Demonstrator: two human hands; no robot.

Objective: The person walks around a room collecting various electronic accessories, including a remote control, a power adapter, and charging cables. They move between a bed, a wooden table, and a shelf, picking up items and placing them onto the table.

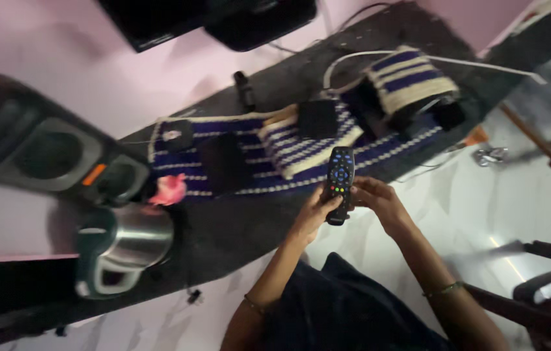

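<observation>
Both hands closed on remote (pixel 340 184), held above counter (pixel 249 227) edge, near striped mat (pixel 301 146). Left hand (pixel 311 214) grips lower body from the side; right hand (pixel 376 198) steadies the opposite edge. Judgement: keep left grip firm, thumb free for buttons, remote level.

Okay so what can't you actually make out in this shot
Head view only:
- Remote: its lower end is hidden by the left hand and right hand.
- Speaker: motion-blurred, cut off by the left edge.
- Steel kettle: blurred.
- Dark device: cut off by the top edge.
</observation>
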